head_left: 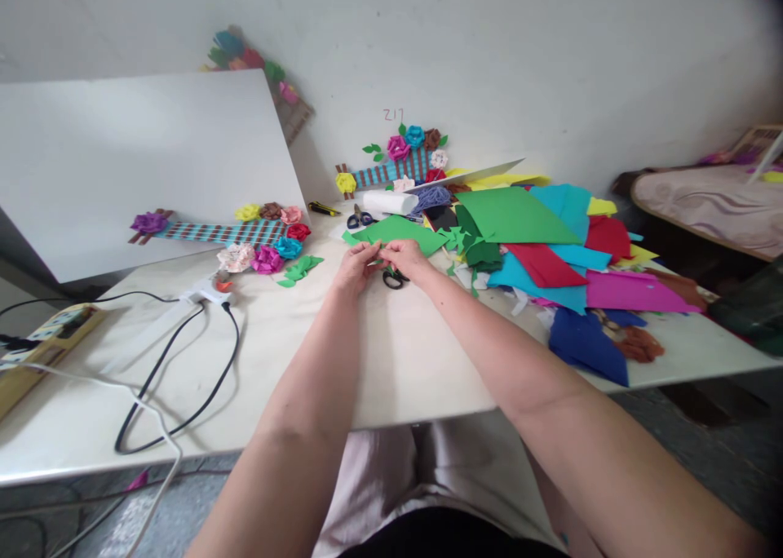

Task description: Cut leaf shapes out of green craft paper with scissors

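Observation:
My left hand (360,267) and my right hand (402,258) meet over the table, fingertips pinched close together. Between them is what looks like a small green piece, mostly hidden by the fingers. Scissors with black handles (393,280) show just below my right hand, their blades out of sight. Right behind my hands lies a green sheet (400,230), with green scraps (458,238) at its right. To the left of my left hand is a little pile of cut green leaves (299,270).
Guitar-shaped decorations with paper flowers lean at the left (226,232) and back (395,166). A second pair of scissors (360,217), a yellow cutter (324,209) and a white roll (390,201) lie behind. Coloured sheets (519,215) heap rightward; a power strip (208,290) and cables lie left.

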`<state>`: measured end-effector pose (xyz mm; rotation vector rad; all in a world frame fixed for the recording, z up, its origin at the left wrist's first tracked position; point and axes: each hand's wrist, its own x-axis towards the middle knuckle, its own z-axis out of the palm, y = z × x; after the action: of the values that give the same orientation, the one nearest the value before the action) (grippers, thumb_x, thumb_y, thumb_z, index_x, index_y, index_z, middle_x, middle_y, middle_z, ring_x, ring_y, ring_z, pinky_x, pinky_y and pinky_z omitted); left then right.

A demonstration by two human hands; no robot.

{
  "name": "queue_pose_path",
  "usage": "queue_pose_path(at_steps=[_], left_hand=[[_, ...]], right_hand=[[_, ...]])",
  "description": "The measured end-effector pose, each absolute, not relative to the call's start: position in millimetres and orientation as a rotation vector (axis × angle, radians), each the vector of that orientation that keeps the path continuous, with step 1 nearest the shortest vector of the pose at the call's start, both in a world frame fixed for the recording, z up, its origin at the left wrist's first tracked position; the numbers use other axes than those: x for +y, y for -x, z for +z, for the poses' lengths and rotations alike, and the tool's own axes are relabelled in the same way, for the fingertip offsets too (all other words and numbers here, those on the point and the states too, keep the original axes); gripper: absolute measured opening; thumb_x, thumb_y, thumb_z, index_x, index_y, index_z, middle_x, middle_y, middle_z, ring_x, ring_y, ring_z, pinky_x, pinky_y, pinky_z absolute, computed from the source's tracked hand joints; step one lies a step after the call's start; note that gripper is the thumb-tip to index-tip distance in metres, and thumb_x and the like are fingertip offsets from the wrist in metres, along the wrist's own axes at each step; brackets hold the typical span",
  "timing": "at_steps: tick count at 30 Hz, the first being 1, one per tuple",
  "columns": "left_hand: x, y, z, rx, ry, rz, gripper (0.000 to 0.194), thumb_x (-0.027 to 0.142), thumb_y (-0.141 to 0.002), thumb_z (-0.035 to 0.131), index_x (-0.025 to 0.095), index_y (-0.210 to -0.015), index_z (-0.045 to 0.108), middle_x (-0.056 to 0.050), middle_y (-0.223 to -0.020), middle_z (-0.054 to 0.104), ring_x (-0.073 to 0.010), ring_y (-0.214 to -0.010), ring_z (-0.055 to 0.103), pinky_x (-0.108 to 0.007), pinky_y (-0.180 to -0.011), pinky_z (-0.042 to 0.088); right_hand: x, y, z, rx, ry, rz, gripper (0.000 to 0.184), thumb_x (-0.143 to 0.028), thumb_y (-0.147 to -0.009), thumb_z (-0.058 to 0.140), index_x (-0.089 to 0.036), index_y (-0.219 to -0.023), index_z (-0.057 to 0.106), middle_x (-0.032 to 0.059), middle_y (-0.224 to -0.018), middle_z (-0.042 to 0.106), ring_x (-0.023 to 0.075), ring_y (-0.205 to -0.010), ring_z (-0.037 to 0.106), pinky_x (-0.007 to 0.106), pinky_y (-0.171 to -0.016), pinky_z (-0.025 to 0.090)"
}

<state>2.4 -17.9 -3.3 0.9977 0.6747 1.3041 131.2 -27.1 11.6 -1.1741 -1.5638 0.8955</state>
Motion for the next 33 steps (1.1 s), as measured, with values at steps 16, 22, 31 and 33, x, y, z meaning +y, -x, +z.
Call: queue_pose_path(at_steps=[16, 22, 31, 33], left_hand=[[-13, -5, -5, 0.784, -0.936, 1.431, 0.027, 0.027, -0.057, 0.074, 0.016, -0.062, 0.05, 0.002, -0.06, 0.057, -0.0091, -0.054, 0.054, -0.022, -0.053, 0.046], [-12, -6, -1, 0.756, -0.816, 1.444, 0.014, 0.023, -0.067, 0.063, 0.013, -0.075, 0.061, -0.005, -0.08, 0.069, -0.0094, -0.057, 0.058, -0.02, -0.049, 0.044], [-14, -9, 0, 0.765, -0.801, 1.479, 0.013, 0.024, -0.071, 0.059, 0.012, -0.076, 0.061, -0.006, -0.078, 0.07, -0.0086, -0.054, 0.056, -0.019, -0.046, 0.039], [-15, -9, 2, 0.762, -0.796, 1.482, 0.012, 0.025, -0.073, 0.057, 0.013, -0.076, 0.06, -0.006, -0.079, 0.07, -0.0092, -0.055, 0.057, -0.019, -0.046, 0.039]], right_hand=[[-33, -123, 18, -1.346, 1.087, 1.066, 0.023, -0.011, -0.067, 0.066, -0.015, -0.049, 0.053, -0.0055, -0.045, 0.051, 0.0042, -0.039, 0.037, 0.019, -0.043, 0.031], [-38, -123, 21, -1.4, 1.04, 1.056, 0.022, -0.015, -0.067, 0.068, -0.015, -0.051, 0.053, -0.0055, -0.047, 0.052, 0.0044, -0.041, 0.038, 0.019, -0.046, 0.034], [-34, -123, 18, -1.395, 1.045, 1.056, 0.022, -0.017, -0.066, 0.07, -0.015, -0.052, 0.053, -0.0059, -0.044, 0.051, 0.0045, -0.039, 0.038, 0.019, -0.044, 0.033], [-34, -123, 18, -1.383, 1.038, 1.064, 0.022, -0.015, -0.067, 0.069, -0.015, -0.052, 0.053, -0.0059, -0.043, 0.051, 0.0045, -0.039, 0.038, 0.019, -0.044, 0.032]])
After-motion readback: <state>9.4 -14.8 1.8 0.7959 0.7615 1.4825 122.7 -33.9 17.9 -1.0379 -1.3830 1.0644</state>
